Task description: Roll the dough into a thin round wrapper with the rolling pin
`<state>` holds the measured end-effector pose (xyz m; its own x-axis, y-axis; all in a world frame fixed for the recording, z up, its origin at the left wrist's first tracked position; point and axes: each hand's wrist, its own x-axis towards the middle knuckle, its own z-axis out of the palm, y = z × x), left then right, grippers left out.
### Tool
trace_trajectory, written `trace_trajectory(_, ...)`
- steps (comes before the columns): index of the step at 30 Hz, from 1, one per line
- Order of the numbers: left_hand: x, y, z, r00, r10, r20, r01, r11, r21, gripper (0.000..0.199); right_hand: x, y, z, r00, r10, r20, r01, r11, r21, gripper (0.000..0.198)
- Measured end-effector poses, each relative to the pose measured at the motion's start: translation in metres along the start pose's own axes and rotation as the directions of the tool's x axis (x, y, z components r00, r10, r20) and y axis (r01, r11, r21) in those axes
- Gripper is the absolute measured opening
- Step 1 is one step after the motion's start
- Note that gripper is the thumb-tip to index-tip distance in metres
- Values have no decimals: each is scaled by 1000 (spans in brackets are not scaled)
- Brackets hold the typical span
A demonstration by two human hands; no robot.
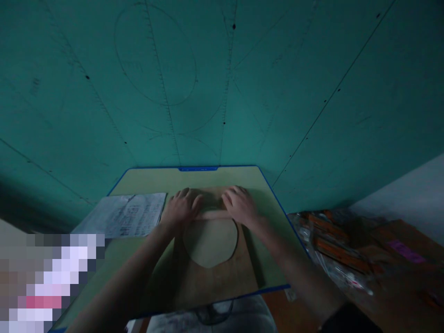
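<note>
A flat round of pale dough (210, 243) lies on a wooden board (222, 280). Across the dough's far edge runs a light wooden rolling pin (213, 215). My left hand (182, 206) is closed over the pin's left part, fingers curled forward over it. On the right part, my right hand (240, 204) grips it the same way. Both hands hide the pin's ends. The picture is dim, so the fingertips are hard to make out.
The board rests on a pale green table (274, 263) with a blue rim. Printed papers (135, 215) lie at its left. Behind stands a green wall (215, 92) with pencil lines. Plastic-wrapped orange items (343, 249) and a cardboard box (398, 240) are at the right.
</note>
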<state>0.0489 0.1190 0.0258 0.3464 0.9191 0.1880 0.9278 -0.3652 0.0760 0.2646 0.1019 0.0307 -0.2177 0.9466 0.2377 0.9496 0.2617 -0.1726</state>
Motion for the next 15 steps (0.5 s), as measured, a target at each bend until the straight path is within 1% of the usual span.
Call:
trace_trajectory(2, -32, 1, 2, 993, 96, -63, -98, 995, -16, 42, -32, -5, -1, 999, -49, 13, 49, 998, 49, 33)
trace_trajectory(4, -63, 2, 3, 975, 185, -127, -189, 982, -20, 41, -62, -10, -4, 992, -115, 41, 112, 991, 76, 34)
trace_trajectory(7, -93, 1, 1, 944, 284, -166, -288, 958, 1, 37, -90, -14, -13, 975, -203, 86, 192, 974, 120, 41)
trace_trajectory(9, -103, 0, -2, 925, 333, -186, -337, 941, 11, 34, -93, -12, -20, 958, -253, 136, 225, 956, 189, 48)
trace_trajectory(12, -114, -7, -8, 921, 333, -204, -346, 938, -32, 30, -76, 0, -28, 930, -311, 195, 228, 905, 360, 51)
trace_trajectory(13, -119, -12, -11, 922, 323, -213, -340, 939, -49, 30, -67, 5, -30, 932, -312, 186, 211, 882, 422, 50)
trace_trajectory(15, -132, -25, -17, 920, 295, -258, -321, 945, -68, 29, -50, 15, -30, 957, -261, 125, 157, 831, 533, 47)
